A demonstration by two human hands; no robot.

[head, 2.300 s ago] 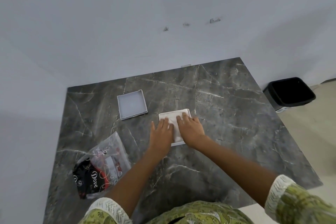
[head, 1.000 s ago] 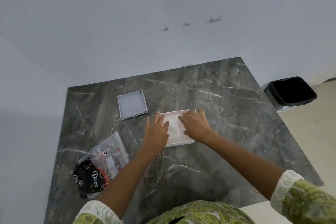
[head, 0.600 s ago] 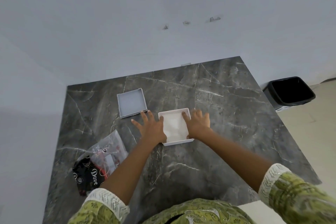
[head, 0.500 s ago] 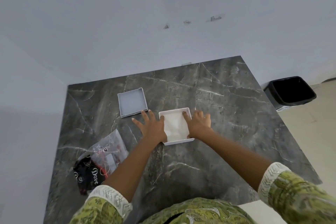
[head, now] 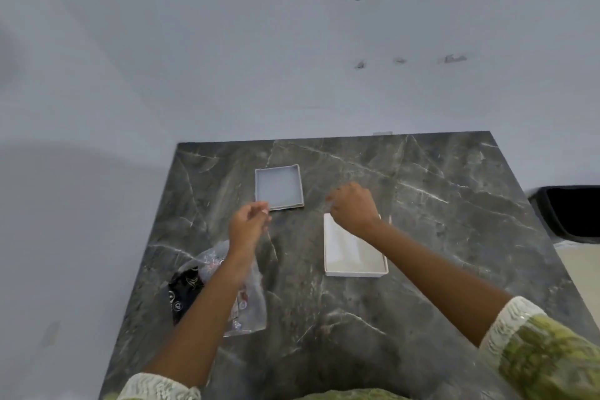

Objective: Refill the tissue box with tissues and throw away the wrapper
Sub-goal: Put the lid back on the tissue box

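Both hands raised above tabletop (head: 422,269). Left hand (head: 247,225) fingers loosely curled, holding nothing visible, near lid (head: 279,187); prob. reaching for it to close up. Right hand (head: 352,207) half-closed over far end of tissue box (head: 354,250), empty as far as seen. Box open, white tissues inside. Wrapper (head: 224,289) lies near-left, partly under left forearm, not yet binned; bin (head: 571,214) at far right.

Dark grey counter (head: 422,286) veined white; white tissue box (head: 344,265); pale grey lid (head: 278,187); clear wrapper (head: 250,295) (black-printed); green patterned sleeves (head: 535,351).
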